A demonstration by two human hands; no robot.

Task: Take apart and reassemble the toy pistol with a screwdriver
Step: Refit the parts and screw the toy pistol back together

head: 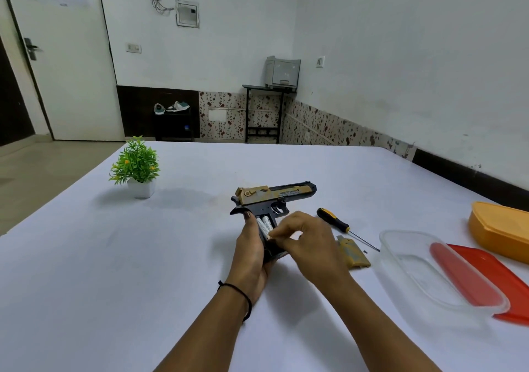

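The black and gold toy pistol is held above the table's middle, barrel pointing right. My left hand grips its handle from the left, thumb up along the side. The handle is open and two white batteries show inside. My right hand pinches at the lower end of the batteries with its fingertips. The gold grip cover lies on the table just right of my right hand. The black and yellow screwdriver lies beyond it, tip pointing right. A tiny dark screw lies near the tip.
A clear plastic container stands at the right, a red lid under and behind it. An orange container sits at the far right edge. A small potted plant stands at the back left of the white table.
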